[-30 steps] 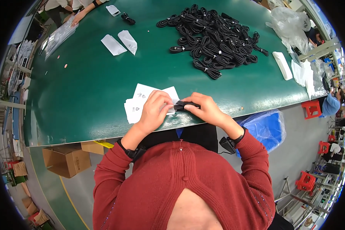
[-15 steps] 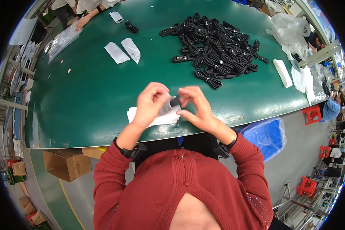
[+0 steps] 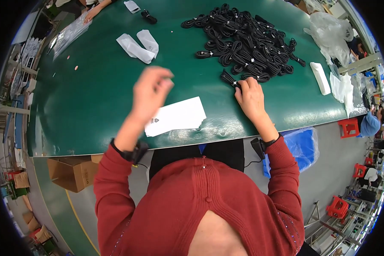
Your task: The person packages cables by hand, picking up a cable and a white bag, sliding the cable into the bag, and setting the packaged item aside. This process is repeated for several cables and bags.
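Note:
My right hand (image 3: 251, 98) is closed on a bundled black cable (image 3: 228, 78) at the near edge of a large heap of black cables (image 3: 243, 45). The bundle's far end sticks out past my fingers. My left hand (image 3: 151, 91), a little blurred, is above the table, its thumb and fingers loosely curled but apart, with nothing visible in them. Under and beside it lies a stack of flat white bags (image 3: 179, 115), slightly fanned at the right end. Beyond this hand, white packets (image 3: 134, 49) lie overlapping on the green table (image 3: 89, 111).
At the back are another white packet (image 3: 132, 6) and a single cable bundle (image 3: 149, 17). Another person's hand (image 3: 91, 14) rests by clear plastic bags (image 3: 72, 34) at far left. A white folded strip (image 3: 320, 78) and crumpled plastic (image 3: 330, 34) lie right. A lined blue bin (image 3: 301, 147) stands below the table edge.
The small bag with a dark item has left my hands; the white packets beyond now overlap. My left hand moved left and away, and my right moved right to the heap and took a cable bundle.

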Tool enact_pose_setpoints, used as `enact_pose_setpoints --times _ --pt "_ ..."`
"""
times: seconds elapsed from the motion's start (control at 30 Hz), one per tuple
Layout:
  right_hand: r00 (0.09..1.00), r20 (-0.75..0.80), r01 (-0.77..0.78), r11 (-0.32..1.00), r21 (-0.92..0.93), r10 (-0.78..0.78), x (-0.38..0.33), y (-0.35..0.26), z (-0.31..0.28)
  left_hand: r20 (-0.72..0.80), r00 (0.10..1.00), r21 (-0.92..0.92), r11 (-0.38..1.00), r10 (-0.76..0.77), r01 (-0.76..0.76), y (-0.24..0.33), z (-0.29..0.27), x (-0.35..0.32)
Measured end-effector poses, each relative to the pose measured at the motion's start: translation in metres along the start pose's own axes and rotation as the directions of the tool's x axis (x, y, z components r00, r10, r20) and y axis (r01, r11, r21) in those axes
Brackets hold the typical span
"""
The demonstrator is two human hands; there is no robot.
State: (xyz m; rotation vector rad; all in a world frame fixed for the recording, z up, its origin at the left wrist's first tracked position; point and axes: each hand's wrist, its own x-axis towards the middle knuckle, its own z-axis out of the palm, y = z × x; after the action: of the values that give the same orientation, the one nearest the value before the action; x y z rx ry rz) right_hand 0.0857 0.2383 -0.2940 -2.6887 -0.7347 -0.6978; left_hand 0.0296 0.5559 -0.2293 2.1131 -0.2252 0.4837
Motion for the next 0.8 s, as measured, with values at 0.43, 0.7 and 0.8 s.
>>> enact_pose_setpoints --times 0.43,0.7,0.8 --pt "0.983 0.156 0.006 0.855 0.518 -0.101 -0.021 -0.061 -0.038 0.234 0.964 0.007 0.992 -0.123 0.125 -0.008 0.059 -0.075" --pt "0.929 0.201 0.163 0.83 0.533 -0.311 -0.017 -0.062 -0.046 0.184 0.97 -0.223 0.954 -0.161 0.201 0.003 0.051 -0.071" --pt "0.695 0.701 -0.51 0.579 0.636 -0.158 -0.007 -0.061 -0.049 0.168 0.985 -0.219 0.973 -0.037 0.074 0.006 0.048 -0.069"
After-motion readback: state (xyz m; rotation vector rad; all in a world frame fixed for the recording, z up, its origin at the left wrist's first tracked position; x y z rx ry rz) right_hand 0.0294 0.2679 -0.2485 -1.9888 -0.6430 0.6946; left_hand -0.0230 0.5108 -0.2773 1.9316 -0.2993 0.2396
